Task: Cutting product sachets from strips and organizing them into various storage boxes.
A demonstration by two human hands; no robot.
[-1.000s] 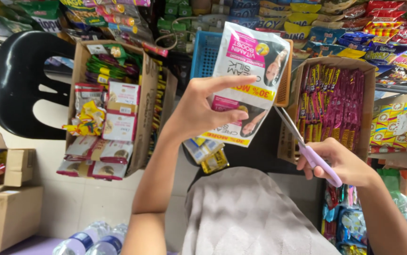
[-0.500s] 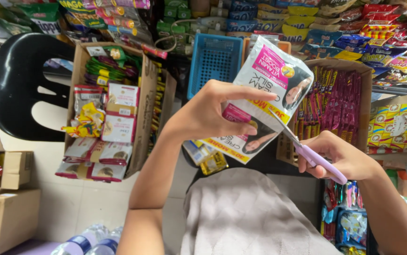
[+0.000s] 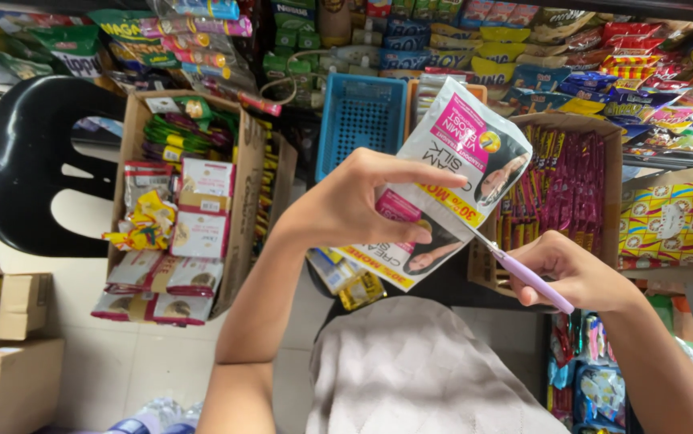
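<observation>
Left hand (image 3: 346, 213) clamped on sachet strip (image 3: 451, 181), raised taut for cutting; right hand (image 3: 576, 273) closed on scissors (image 3: 523, 273), blades at strip's right edge.

Both forearms are bare and sleeveless in view, above a lap covered in pale grey-beige cloth.

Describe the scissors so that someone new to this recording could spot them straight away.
Start at the cardboard box of red sachet strips right of the blue plastic basket. Just below its front edge, the right hand grips the scissors, their blades meeting the white-and-pink sachet strip held up by the left hand. Their lilac handle is the only pale purple thing there.
</observation>
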